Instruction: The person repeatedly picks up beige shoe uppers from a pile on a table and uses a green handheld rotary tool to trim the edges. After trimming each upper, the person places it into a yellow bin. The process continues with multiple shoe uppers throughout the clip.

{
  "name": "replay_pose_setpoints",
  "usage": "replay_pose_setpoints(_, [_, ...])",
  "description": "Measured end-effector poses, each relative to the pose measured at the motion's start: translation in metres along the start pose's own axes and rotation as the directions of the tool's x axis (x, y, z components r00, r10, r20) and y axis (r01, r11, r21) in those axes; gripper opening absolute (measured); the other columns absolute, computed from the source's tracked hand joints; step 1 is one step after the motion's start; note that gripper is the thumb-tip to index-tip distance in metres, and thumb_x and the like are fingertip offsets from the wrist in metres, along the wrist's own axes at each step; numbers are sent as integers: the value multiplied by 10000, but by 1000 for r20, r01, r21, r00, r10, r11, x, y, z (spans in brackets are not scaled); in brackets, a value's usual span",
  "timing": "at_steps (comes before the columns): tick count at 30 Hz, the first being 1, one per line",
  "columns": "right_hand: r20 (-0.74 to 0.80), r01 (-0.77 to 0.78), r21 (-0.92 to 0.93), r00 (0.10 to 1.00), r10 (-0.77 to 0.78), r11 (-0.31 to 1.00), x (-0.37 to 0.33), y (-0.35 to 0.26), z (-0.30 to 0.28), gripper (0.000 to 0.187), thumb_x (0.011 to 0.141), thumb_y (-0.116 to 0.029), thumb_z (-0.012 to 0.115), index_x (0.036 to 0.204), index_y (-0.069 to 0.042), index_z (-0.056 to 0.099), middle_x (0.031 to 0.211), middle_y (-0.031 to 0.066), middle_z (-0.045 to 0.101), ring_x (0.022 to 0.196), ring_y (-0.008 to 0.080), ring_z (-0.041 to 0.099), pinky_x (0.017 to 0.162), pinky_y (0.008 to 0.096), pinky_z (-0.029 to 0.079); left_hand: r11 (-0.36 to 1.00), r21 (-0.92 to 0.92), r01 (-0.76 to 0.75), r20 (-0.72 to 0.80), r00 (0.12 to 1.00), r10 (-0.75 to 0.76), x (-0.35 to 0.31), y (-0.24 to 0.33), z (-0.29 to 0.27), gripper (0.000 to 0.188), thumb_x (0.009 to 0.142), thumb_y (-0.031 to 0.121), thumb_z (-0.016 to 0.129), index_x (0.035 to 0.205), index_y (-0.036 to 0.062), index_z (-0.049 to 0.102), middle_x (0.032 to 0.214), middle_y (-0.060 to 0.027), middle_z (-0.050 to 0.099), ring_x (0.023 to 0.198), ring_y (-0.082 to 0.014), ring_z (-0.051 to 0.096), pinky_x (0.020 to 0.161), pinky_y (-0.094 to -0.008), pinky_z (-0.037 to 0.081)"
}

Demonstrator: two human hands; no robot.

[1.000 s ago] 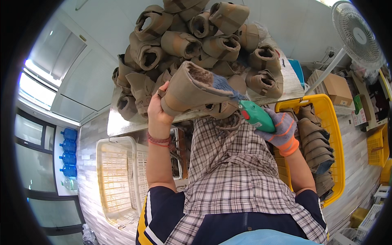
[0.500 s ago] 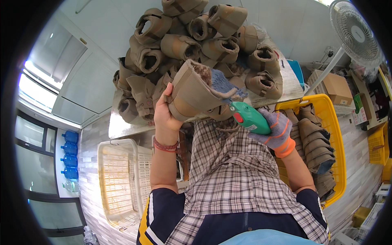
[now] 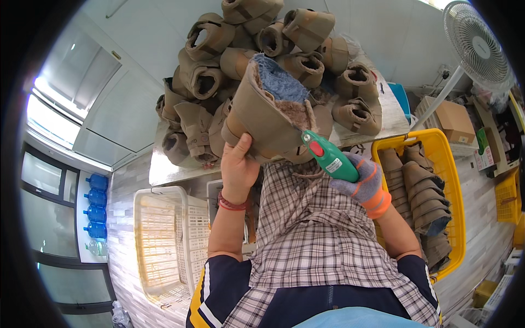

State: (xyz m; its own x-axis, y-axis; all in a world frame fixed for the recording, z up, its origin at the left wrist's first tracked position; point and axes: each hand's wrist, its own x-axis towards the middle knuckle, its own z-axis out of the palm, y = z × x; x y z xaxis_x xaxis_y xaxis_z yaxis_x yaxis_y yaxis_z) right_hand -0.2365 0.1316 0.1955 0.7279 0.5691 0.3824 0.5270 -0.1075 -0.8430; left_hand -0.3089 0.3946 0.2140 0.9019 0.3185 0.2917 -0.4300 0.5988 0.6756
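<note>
My bare left hand (image 3: 239, 170) grips a brown boot upper (image 3: 252, 121) by its lower side, thumb on the outer face. Brown and blue fleece lines the upper, and its opening faces up and to the right. In my right hand (image 3: 362, 183), under a grey and orange glove, is a green handheld electric cutter (image 3: 331, 157) with a red button. The cutter's tip touches or nearly touches the right rim of the upper; the exact contact is too small to make out. Behind, a pile of similar uppers (image 3: 205, 85) covers the table (image 3: 167, 170).
To my right stands a yellow plastic basket (image 3: 458, 218) with stacked uppers (image 3: 427, 199) in it. A white plastic basket (image 3: 143, 240) is on the floor at my left. A white fan (image 3: 474, 44) and a cardboard box (image 3: 453, 121) are at the far right.
My left hand has turned the upper, so more blue lining shows. The cutter's tip has shifted slightly left along the rim, with my right hand still holding it.
</note>
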Motion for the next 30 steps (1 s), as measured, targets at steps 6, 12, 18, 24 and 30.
replay_pose_setpoints(6, [-38,-117,232,991,129,966,-5,3,14,594,676,-313,844,1109,17,607,805,69,686,686,93,636,628,237,523,963,262,-71,61,997,56,-10,-13,-7,314,931,54,546,1242,12,534,1204,-95,593,1102,-216,569,951,-366,463])
replay_pose_setpoints(12, [-104,-147,269,978,180,952,-7,9,19,600,689,-312,836,1122,25,593,805,75,680,676,91,624,625,232,515,713,671,-204,138,979,149,-18,-28,-13,229,903,23,594,1128,-20,590,1069,-71,641,984,-166,594,878,-307,459])
replay_pose_setpoints(18, [-109,-198,332,963,246,922,-4,2,15,527,719,-314,818,1066,19,603,779,44,660,658,70,588,604,215,493,306,876,-372,346,928,137,-21,-32,-12,194,865,-22,594,1057,-35,617,1025,-127,640,942,-253,613,820,-336,475])
replay_pose_setpoints(24, [-85,-211,463,956,280,861,-3,-1,10,431,760,-281,792,1024,6,608,772,13,639,668,48,560,588,198,467,83,835,-544,537,839,89,-21,-34,-14,330,762,-83,568,1072,-1,644,1124,-174,617,1080,-384,554,952,-443,420])
replay_pose_setpoints(30, [-45,-256,504,946,321,825,-2,-8,3,403,774,-260,781,1029,-2,606,776,9,633,661,42,552,581,194,460,-195,765,-613,610,788,-85,-22,-25,-9,403,791,-22,551,1178,66,620,1267,-150,548,1204,-357,483,1029,-466,359])
